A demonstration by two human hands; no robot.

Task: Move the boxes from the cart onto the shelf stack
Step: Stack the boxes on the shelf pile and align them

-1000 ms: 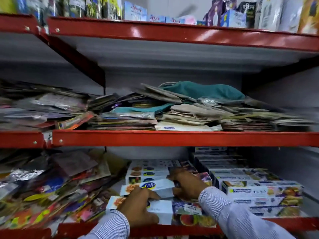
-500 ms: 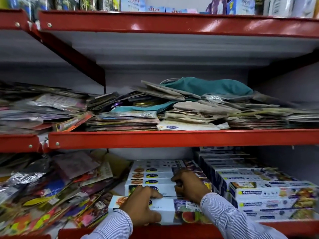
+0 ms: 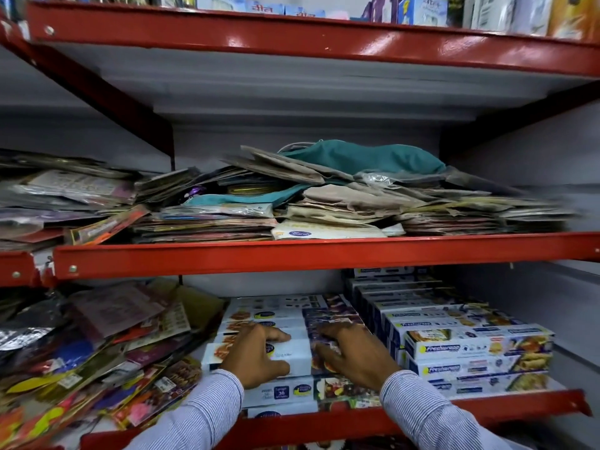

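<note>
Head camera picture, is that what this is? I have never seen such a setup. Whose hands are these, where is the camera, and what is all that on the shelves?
There is no machine here. A person wears one wide-angle camera on the head, so you look forward and down at their own two hands. The left hand and the right hand, both in striped sleeves, lie flat on a white box, the front top one of a stack of boxes on the bottom shelf. They press on it rather than lift it; it looks just placed. To its right stands a second stack of blue and white boxes. To its left lie loose colourful packets. On the middle shelf are flat piles of packets with a teal cloth bag on top. More cartons stand above.
</note>
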